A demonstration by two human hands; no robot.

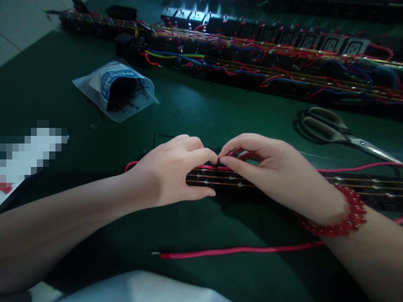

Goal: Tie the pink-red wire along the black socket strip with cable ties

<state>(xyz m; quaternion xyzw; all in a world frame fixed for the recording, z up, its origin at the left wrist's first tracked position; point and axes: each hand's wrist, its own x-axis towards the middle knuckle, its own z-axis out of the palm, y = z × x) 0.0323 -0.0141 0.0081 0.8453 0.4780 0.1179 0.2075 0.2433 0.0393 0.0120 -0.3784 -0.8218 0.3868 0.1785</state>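
Note:
A long black strip [223,180] with copper-coloured rails and shiny solder spots lies across the table. My left hand [170,167] spans it, the thumb on the near edge and the fingers over the far edge. A red wire [362,168] runs along the strip's far side and passes under both hands. Thumb and index finger of my right hand [267,163] pinch a thin black cable tie [232,151] at the far edge. The two index fingertips nearly meet there. The tie's loop is mostly hidden by the fingers.
An opened plastic bag [94,86] of black cable ties stands behind my left hand. Scissors [349,136] lie at the right. A red wire end [220,251] lies in front. Wired assemblies [252,50] stretch along the back of the green table [195,98].

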